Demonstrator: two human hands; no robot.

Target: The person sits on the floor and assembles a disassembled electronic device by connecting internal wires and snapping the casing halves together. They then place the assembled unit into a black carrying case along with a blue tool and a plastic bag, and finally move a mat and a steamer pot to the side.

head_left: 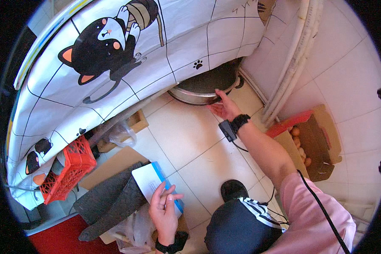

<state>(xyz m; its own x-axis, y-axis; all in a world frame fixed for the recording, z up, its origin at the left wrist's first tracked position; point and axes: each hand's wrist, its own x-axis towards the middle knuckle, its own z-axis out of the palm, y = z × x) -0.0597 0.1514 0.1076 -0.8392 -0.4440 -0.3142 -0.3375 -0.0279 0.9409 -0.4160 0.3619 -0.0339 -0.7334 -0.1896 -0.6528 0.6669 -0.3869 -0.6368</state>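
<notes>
A wide, round metal pot with a dark inside and a side handle stands on the floor, partly hidden under a hanging cloth. My right hand is at its near rim, thumb over the edge and fingers against the outside wall. Lower down, my left hand is raised with loosely bent fingers spread apart and nothing in them. Just beyond those fingers lies a flat white and blue box, next to dark grey folded fabric.
A white cloth with cat prints hangs across the far side. Near it on the left is a red plastic crate. At the right wall, an open cardboard box holds round brownish items, below white pipes. Pale tiles cover the floor.
</notes>
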